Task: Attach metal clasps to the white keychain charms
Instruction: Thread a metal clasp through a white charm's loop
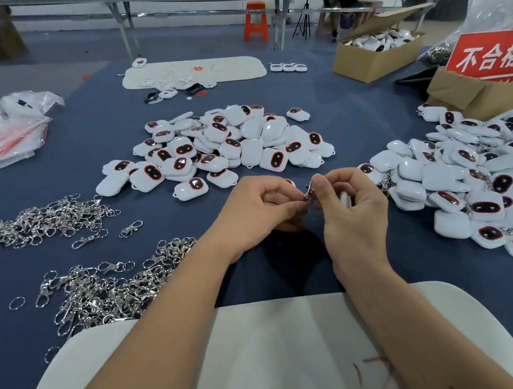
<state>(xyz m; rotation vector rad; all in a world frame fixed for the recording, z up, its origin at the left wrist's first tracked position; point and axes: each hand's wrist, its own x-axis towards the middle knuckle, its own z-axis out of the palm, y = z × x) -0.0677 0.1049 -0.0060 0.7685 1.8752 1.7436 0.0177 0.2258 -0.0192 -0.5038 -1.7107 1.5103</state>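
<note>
My left hand (pixel 263 208) and my right hand (pixel 354 207) meet over the blue table, fingertips pinched together on a small metal clasp (pixel 308 197). A white charm (pixel 346 199) is tucked in my right hand, mostly hidden by the fingers. A heap of white charms with dark oval faces (pixel 232 148) lies just beyond my hands. A second, larger heap of charms (pixel 484 185) spreads at the right, some with clasps showing. Loose silver clasps lie in two piles at the near left (pixel 112 286) and far left (pixel 32 223).
A white board with red marks (pixel 291 362) lies under my forearms at the front edge. Plastic bags (pixel 2 131) sit at the left. Cardboard boxes (pixel 374 56) and a red sign (pixel 502 50) stand at the back right. Another white board (pixel 199 72) lies farther back.
</note>
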